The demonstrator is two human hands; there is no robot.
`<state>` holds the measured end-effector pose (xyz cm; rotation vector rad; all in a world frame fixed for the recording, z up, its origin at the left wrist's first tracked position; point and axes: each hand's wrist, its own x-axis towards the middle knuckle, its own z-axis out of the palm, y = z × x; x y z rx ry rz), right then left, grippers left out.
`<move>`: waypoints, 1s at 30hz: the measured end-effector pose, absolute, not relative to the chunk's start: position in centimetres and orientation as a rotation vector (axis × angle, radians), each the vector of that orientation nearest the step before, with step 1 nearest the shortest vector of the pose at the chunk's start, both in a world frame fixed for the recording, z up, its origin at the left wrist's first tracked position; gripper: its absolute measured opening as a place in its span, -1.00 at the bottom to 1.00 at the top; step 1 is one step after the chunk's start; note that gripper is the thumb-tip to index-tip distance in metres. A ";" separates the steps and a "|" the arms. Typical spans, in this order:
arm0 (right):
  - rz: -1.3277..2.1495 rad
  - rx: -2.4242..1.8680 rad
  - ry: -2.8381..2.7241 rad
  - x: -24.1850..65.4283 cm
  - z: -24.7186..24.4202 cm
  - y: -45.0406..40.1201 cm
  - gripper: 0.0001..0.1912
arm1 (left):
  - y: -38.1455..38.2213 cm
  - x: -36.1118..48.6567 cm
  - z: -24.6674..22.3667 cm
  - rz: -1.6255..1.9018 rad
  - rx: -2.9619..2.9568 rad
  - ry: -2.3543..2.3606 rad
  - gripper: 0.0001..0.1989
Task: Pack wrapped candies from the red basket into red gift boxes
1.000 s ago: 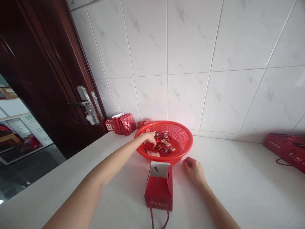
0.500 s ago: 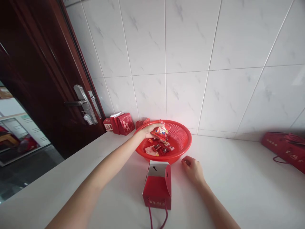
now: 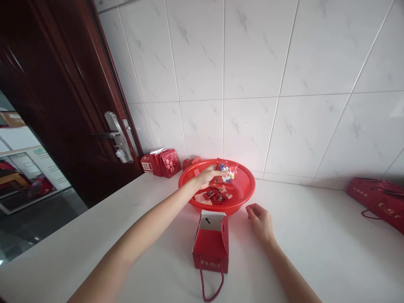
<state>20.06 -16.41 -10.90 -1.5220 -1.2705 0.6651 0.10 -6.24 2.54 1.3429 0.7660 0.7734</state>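
Left hand (image 3: 206, 176) pinches 1 packet (image 3: 224, 172) over the basket (image 3: 185, 182), lifting it clear; right fingers (image 3: 252, 211) curl, resting

The left hand (image 3: 206, 176) and packet (image 3: 225, 173) hide part of the basket (image 3: 251, 189) from me. The right hand's (image 3: 261, 221) curled fingers hide its palm. My view cuts off the carton (image 3: 375, 202) at four o'clock and the door (image 3: 63, 84) at ten. The box's (image 3: 210, 250) lettering, at six, is unreadably small.

Looks like smooth, glossy plastic on the basket (image 3: 252, 187), shiny film on the packet (image 3: 231, 169), smooth card on the open box (image 3: 211, 248), metal on the door handle (image 3: 114, 134), glossy tile on the wall (image 3: 249, 59).
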 end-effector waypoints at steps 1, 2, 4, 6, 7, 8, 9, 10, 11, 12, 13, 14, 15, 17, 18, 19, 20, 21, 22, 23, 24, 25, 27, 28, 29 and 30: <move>0.640 -1.520 -1.230 20.2 -10.7 -16.6 -0.62 | -6.7 0.2 2.6 0.802 1.334 0.758 -0.71; 0.601 -1.513 -1.176 20.2 -10.4 -16.8 -0.60 | -7.1 0.4 2.7 0.825 1.326 0.748 -0.71; 0.497 -1.470 -1.060 20.1 -9.2 -17.2 -0.60 | -7.7 0.5 2.6 0.855 1.318 0.723 -0.70; 0.403 -1.372 -0.996 19.7 -7.5 -17.4 -0.60 | -8.0 0.7 2.4 0.866 1.319 0.688 -0.69; 0.379 -1.311 -1.006 19.4 -6.5 -17.5 -0.60 | -8.1 0.7 2.3 0.874 1.322 0.662 -0.68; 0.374 -1.251 -1.034 19.0 -5.4 -17.4 -0.59 | -8.1 0.7 2.1 0.896 1.322 0.633 -0.67; 0.391 -1.194 -1.068 18.6 -4.5 -17.3 -0.56 | -8.2 0.7 1.9 0.927 1.320 0.606 -0.66; 0.432 -1.146 -1.102 18.1 -3.6 -17.0 -0.53 | -8.2 0.7 1.6 0.963 1.312 0.585 -0.66; 0.490 -1.107 -1.125 17.6 -2.8 -16.7 -0.48 | -8.3 0.6 1.4 1.000 1.300 0.569 -0.66; 0.562 -1.074 -1.142 17.2 -2.2 -16.3 -0.43 | -8.3 0.6 1.2 1.025 1.292 0.560 -0.67; 0.642 -1.045 -1.155 16.7 -1.7 -15.8 -0.38 | -8.4 0.5 1.0 1.038 1.289 0.558 -0.68; 0.719 -1.021 -1.165 16.4 -1.4 -15.3 -0.35 | -8.5 0.4 0.8 1.050 1.289 0.557 -0.68; 0.788 -0.995 -1.180 16.1 -1.1 -14.8 -0.34 | -8.5 0.2 0.6 1.058 1.293 0.550 -0.68; 0.876 -0.941 -1.216 15.6 -0.9 -13.8 -0.41 | -8.4 0.0 0.4 1.102 1.285 0.533 -0.69; 0.898 -0.918 -1.229 15.4 -0.8 -13.4 -0.46 | -8.4 -0.2 0.4 1.136 1.275 0.530 -0.68; 0.914 -0.898 -1.235 15.3 -0.8 -13.1 -0.50 | -8.3 -0.4 0.3 1.170 1.267 0.538 -0.67; 0.930 -0.879 -1.230 15.2 -0.8 -12.8 -0.53 | -8.1 -0.5 0.3 1.197 1.269 0.557 -0.66; 0.950 -0.864 -1.215 15.2 -0.9 -12.6 -0.55 | -8.0 -0.7 0.3 1.215 1.283 0.586 -0.64; 0.968 -0.857 -1.192 15.2 -0.9 -12.4 -0.56 | -7.8 -0.9 0.3 1.217 1.307 0.616 -0.63; 0.981 -0.854 -1.168 15.2 -1.0 -12.2 -0.55 | -7.6 -1.1 0.3 1.205 1.337 0.643 -0.63; 0.989 -0.858 -1.152 15.2 -1.2 -12.1 -0.55 | -7.5 -1.3 0.2 1.186 1.362 0.662 -0.64; 0.993 -0.869 -1.145 15.2 -1.3 -12.1 -0.55 | -7.3 -1.4 0.2 1.165 1.381 0.674 -0.64; 0.989 -0.897 -1.159 15.2 -1.5 -12.0 -0.55 | -7.1 -1.6 0.0 1.139 1.408 0.685 -0.63; 0.986 -0.905 -1.175 15.2 -1.5 -12.1 -0.57 | -7.1 -1.6 -0.1 1.139 1.419 0.694 -0.61; 0.983 -0.908 -1.189 15.2 -1.5 -12.1 -0.58 | -7.1 -1.5 -0.2 1.145 1.429 0.706 -0.60; 0.979 -0.907 -1.198 15.2 -1.5 -12.1 -0.60 | -7.1 -1.5 -0.3 1.152 1.441 0.720 -0.59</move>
